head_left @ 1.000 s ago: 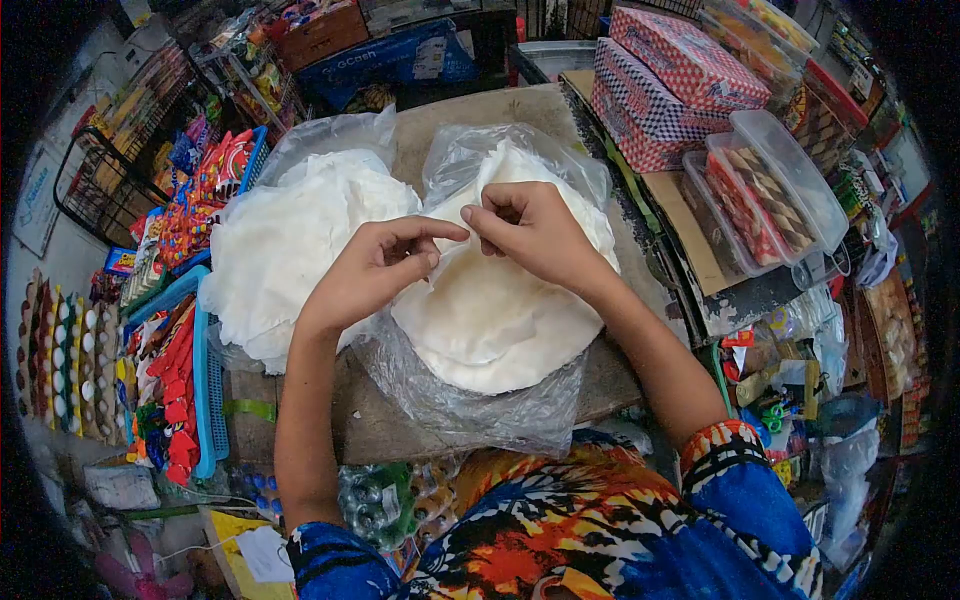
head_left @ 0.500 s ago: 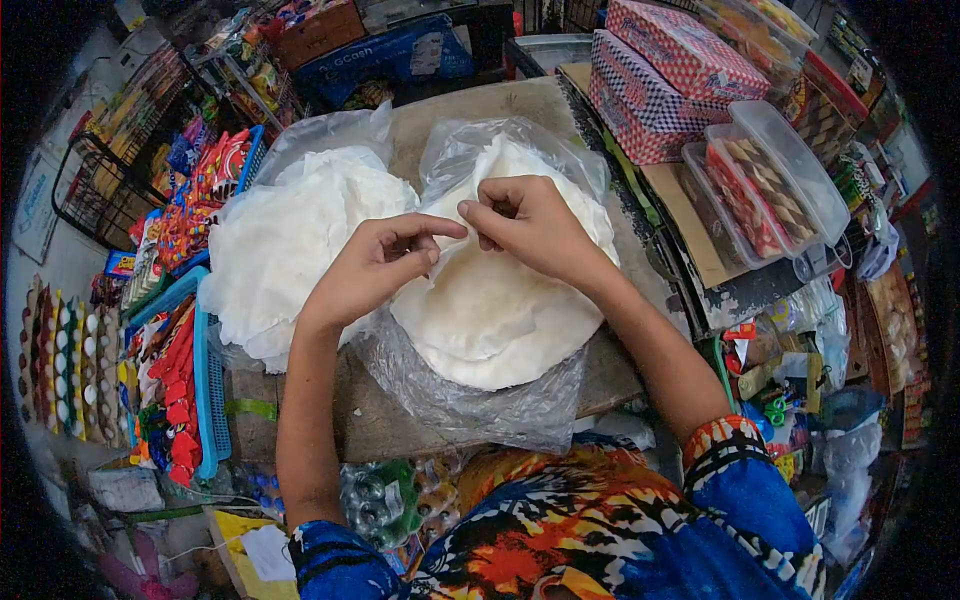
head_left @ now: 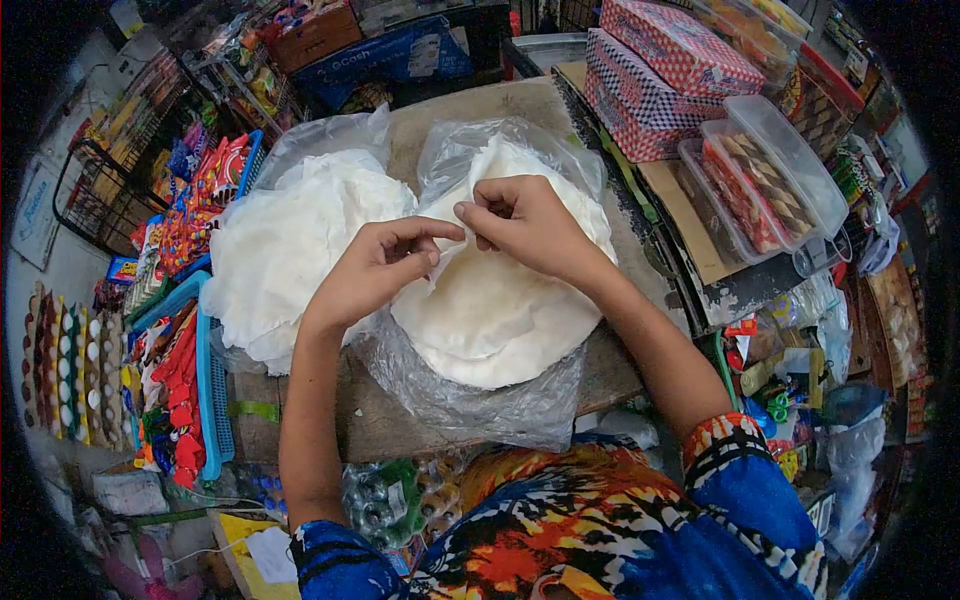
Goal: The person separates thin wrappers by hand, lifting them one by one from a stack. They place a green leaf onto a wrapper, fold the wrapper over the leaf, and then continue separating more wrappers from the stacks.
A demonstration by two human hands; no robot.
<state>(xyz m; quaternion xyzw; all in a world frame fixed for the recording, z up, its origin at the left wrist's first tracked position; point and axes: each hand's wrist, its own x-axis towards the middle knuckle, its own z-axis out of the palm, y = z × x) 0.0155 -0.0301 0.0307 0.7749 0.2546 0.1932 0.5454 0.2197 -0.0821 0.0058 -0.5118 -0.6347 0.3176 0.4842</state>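
Thin, round white sheets that look like spring roll wrappers point(head_left: 480, 335) lie in a stack on clear plastic in front of me. Above its upper left part, my right hand point(head_left: 515, 215) is closed in a pinch at the raised edge of a wrapper. My left hand point(head_left: 385, 260) is beside it, thumb and curled fingers closed at the wrapper edge, index finger reaching toward the right thumb. The fingers partly hide the edge they hold. A second, looser pile of wrappers point(head_left: 305, 250) sits to the left, also on plastic.
Both piles rest on a worn wooden board point(head_left: 520, 100). Blue baskets point(head_left: 213, 400) of snack packets and egg trays point(head_left: 75, 370) stand at left. Checkered boxes point(head_left: 670, 80) and a plastic tub point(head_left: 770, 180) of rolled wafers are on the right.
Both hands keep nearly the same pose over the right stack. The view has shifted very slightly.
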